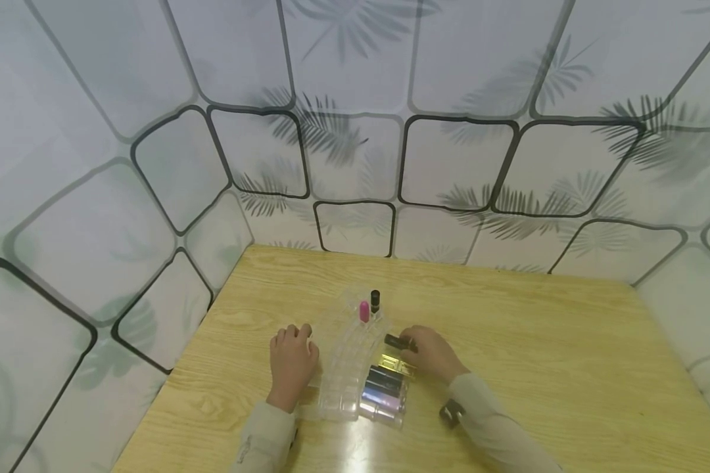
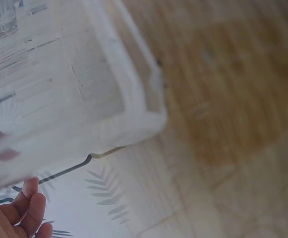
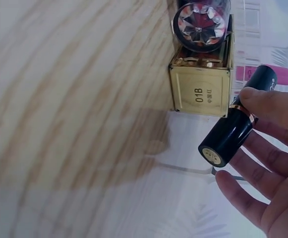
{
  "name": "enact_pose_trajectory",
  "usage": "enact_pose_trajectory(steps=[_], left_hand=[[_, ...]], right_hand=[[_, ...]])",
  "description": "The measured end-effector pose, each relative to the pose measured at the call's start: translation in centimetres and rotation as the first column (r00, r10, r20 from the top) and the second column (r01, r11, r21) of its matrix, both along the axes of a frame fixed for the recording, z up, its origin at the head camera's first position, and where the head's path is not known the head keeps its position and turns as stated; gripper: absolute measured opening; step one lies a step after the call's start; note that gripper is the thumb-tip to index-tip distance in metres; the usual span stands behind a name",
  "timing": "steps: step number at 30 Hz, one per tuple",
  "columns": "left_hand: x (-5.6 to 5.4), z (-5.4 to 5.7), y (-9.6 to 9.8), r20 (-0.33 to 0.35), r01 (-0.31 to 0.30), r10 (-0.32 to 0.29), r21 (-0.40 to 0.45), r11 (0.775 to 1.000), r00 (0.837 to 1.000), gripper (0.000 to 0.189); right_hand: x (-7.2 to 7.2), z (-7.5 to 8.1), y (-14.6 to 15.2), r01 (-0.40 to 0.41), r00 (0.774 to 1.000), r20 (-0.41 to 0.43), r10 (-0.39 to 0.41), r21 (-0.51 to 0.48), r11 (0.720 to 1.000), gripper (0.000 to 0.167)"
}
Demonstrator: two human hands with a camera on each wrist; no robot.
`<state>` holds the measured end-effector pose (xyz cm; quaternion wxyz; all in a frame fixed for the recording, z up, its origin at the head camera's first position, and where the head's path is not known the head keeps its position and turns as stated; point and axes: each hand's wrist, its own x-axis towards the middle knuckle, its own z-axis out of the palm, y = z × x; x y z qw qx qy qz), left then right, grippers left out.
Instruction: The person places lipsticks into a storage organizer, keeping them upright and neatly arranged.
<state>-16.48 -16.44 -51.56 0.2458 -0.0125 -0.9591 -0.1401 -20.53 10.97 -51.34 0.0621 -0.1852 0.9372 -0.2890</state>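
Observation:
A clear plastic lipstick organizer [image 1: 338, 381] stands on the table with rows of compartments. A pink lipstick [image 1: 364, 311] and a black lipstick [image 1: 375, 301] stand upright at its far end. My left hand [image 1: 292, 361] is at the organizer's left side, thumb and bent fingers about its edge; in the left wrist view the thumb is partly behind the clear plastic. My right hand [image 1: 430, 353] pinches another black lipstick tube [image 3: 235, 124], held tilted, between thumb and fingers. Below it lies a gold square-ended lipstick [image 3: 201, 89].
Between organizer and right forearm, several lipsticks lie in a row, including black tubes [image 1: 384, 380] and a purple one [image 1: 381, 399]. A dark object [image 1: 451, 414] shows beside the right sleeve, on the wrist. Patterned white cloth [image 1: 355, 164] rises behind the wooden table [image 1: 538, 341].

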Motion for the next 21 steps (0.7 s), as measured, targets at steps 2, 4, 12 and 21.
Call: enact_pose_trajectory(steps=[2, 4, 12, 21], left_hand=[[0.00, -0.02, 0.01, 0.003, -0.001, 0.001, 0.000, 1.000, 1.000, 0.014], [-0.01, -0.03, 0.01, 0.008, -0.002, 0.002, -0.002, 1.000, 1.000, 0.014], [0.09, 0.15, 0.05, -0.008, -0.001, 0.001, -0.008, 1.000, 1.000, 0.013], [-0.06, -0.07, -0.06, 0.008, -0.003, 0.003, -0.005, 1.000, 1.000, 0.014]], right_hand=[[0.09, 0.14, 0.02, 0.003, 1.000, -0.003, -0.003, -0.009, 1.000, 0.020], [0.18, 0.28, 0.03, 0.013, 1.000, 0.000, -0.013, -0.018, 1.000, 0.021], [0.38, 0.58, 0.09, 0.032, 0.999, -0.007, -0.032, -0.075, 0.997, 0.024], [0.56, 0.76, 0.24, -0.006, 0.999, -0.047, 0.001, -0.110, 0.994, 0.027]])
